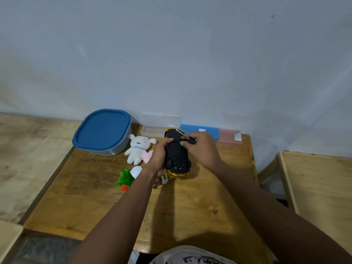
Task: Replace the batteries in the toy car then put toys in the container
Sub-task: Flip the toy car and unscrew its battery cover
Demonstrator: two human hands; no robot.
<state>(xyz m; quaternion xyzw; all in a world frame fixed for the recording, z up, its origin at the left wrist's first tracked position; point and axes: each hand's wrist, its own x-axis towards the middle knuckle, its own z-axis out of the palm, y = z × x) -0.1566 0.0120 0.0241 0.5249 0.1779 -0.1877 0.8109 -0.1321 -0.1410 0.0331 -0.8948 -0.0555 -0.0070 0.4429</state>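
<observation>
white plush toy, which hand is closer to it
Left. The left hand grips the toy car just beside the plush; the right hand, holding a screwdriver, is beyond the car.

Upturned toy car in left hand

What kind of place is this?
Probably a room in a home: a wooden table against a plain painted wall, holding a white plush toy and a blue-lidded plastic container.
</observation>
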